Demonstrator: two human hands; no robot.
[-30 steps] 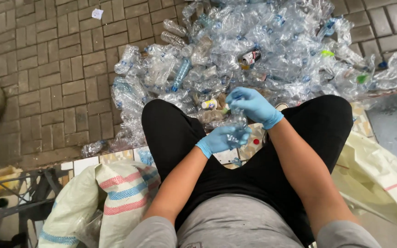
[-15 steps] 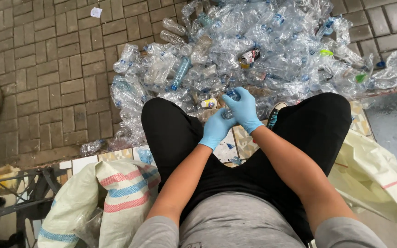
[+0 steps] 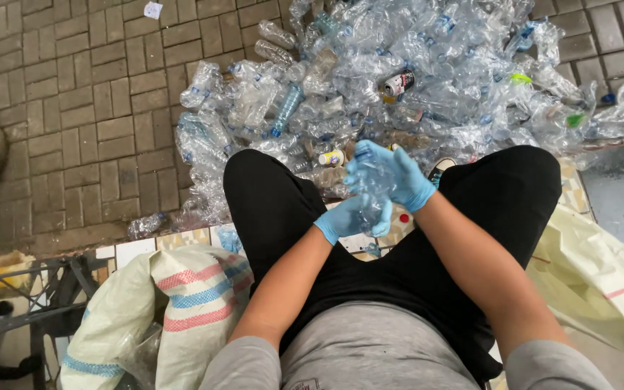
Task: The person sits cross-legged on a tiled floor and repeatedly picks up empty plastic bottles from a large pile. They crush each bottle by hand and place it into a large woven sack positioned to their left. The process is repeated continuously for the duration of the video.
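Head camera, looking down: a seated person in black trousers and a grey top works over a heap of crushed clear plastic bottles spread across grey brick paving. Both hands wear thin blue gloves and meet between the knees around one clear bottle, which stands roughly upright just in front of the lap, at the near edge of the heap.

Compared with a second ago, the hands have drawn together and risen slightly: the right hand, earlier lifted apart above the other, now closes its fingers over the bottle's upper part, while the left hand wraps its fingers around the lower part from below. Judging by that two-handed grip, the bottle is being twisted or stripped rather than merely picked up.

The bottles are thin, crinkled and glossy, many flattened, some with pale blue labels or caps; a dark drinks can lies among them. A woven white sack with red and blue stripes slumps open beside the left thigh, its fabric coarse and matte, and a cream-coloured sack lies crumpled by the right thigh.
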